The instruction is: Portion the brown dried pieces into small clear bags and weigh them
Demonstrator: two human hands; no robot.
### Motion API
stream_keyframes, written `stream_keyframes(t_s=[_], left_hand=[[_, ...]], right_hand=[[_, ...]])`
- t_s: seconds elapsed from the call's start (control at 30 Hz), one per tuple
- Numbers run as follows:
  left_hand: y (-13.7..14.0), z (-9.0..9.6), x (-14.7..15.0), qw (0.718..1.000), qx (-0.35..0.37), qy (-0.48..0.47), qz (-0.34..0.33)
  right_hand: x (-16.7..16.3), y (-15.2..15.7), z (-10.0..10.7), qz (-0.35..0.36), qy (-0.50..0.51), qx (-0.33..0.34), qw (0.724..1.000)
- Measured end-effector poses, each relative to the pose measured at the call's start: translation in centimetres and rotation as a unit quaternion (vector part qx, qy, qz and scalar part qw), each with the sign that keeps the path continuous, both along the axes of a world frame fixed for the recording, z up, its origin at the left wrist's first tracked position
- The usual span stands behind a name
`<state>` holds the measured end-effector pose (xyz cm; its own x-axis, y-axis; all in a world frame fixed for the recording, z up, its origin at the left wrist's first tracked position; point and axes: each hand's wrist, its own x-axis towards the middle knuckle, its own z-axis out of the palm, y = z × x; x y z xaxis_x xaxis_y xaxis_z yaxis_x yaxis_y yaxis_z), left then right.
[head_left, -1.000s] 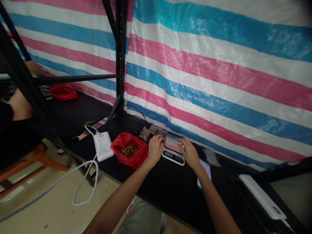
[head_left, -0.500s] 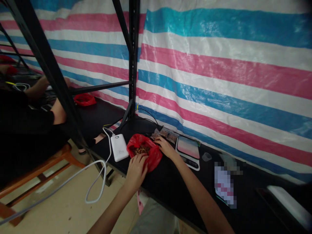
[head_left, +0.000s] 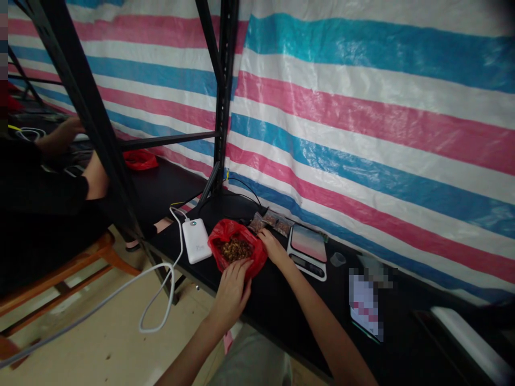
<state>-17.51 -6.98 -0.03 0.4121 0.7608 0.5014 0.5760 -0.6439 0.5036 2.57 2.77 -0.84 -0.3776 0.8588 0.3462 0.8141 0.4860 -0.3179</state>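
A red plastic bag point(head_left: 219, 229) stands with its mouth spread wide on the black shelf. Inside lie many small brown-yellow pieces point(head_left: 236, 249), too small to name. My left hand point(head_left: 234, 284) has its fingers closed over the bag's near rim, with the thumb partly hidden. At the right rim, my right hand point(head_left: 272, 246) pinches the plastic with its fingertips. Just behind the bag are several small clear packets point(head_left: 270, 220) of brownish contents. A digital scale point(head_left: 309, 246) with a shiny top sits to the right of my right hand.
A white power bank point(head_left: 196, 241) with a white cable point(head_left: 156, 328) looping past the shelf edge lies left. Rightward are a small clear cup point(head_left: 338, 260) and a blurred-out phone point(head_left: 365, 305). A black metal post point(head_left: 225, 96) rises behind; another person's arm point(head_left: 96, 177) is at far left.
The bag's mouth is wider and more of the brown pieces show. My left hand has shifted slightly right along the near rim. The view has turned a little.
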Motion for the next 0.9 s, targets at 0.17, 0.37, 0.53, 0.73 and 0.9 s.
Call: stream_keyframes(t_s=[0.17, 0.37, 0.53, 0.73, 0.9], left_hand=[[0.2, 0.2, -0.3, 0.999, 0.028, -0.006, 0.046], [0.2, 0.4, -1.5, 0.995, 0.050, -0.024, 0.079], [1.1, 1.8, -3.4, 0.989, 0.057, -0.077, 0.114], [5.9, 6.4, -7.5, 0.955, 0.125, -0.195, 0.186], [8.4, 13.0, -9.6, 0.899, 0.105, -0.400, 0.144]], right_hand=[[0.6, -0.5, -0.1, -0.010, -0.057, 0.009, 0.998], [1.1, -0.5, 0.6, -0.023, 0.019, 0.032, 0.999], [-0.7, 0.0, 3.5, -0.090, 0.249, 0.065, 0.962], [-4.3, -1.5, 6.0, 0.033, 0.181, -0.016, 0.983], [-4.3, -3.2, 7.2, 0.007, 0.126, 0.003, 0.992]])
